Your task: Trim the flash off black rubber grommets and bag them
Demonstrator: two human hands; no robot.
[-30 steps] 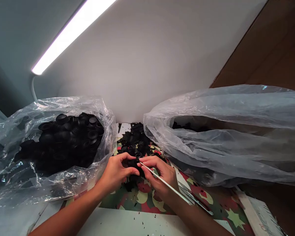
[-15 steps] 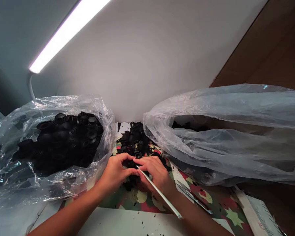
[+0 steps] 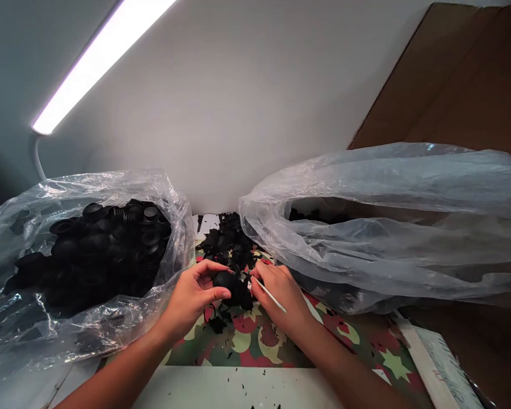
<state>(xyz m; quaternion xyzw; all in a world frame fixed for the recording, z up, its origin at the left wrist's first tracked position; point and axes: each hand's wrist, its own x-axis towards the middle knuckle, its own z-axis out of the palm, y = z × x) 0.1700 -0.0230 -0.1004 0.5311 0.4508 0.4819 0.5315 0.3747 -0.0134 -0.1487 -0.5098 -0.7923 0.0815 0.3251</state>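
Patterned covering (image 3: 395,363) lies beneath a lit lamp (image 3: 97,65). Between the left bag (image 3: 179,221) and the right bag (image 3: 366,255), the left hand (image 3: 196,288) grips a round black part (image 3: 223,279) between thumb and fingers, near black scraps (image 3: 225,234); just beside, the right hand (image 3: 281,292) pinches a thin white stick (image 3: 276,301).

The left hand (image 3: 193,294) pinches a black rounded part (image 3: 224,279) between thumb and fingers; just to its right, the right hand (image 3: 287,298) holds a thin white stick (image 3: 273,299). Black scraps (image 3: 226,234) lie heaped beyond them on the patterned tabletop (image 3: 241,342). A clear bag (image 3: 179,218) of black ribbed pieces (image 3: 106,250) sits left, another plastic bag (image 3: 387,250) right, and a lit lamp (image 3: 100,59) slants above the left side.
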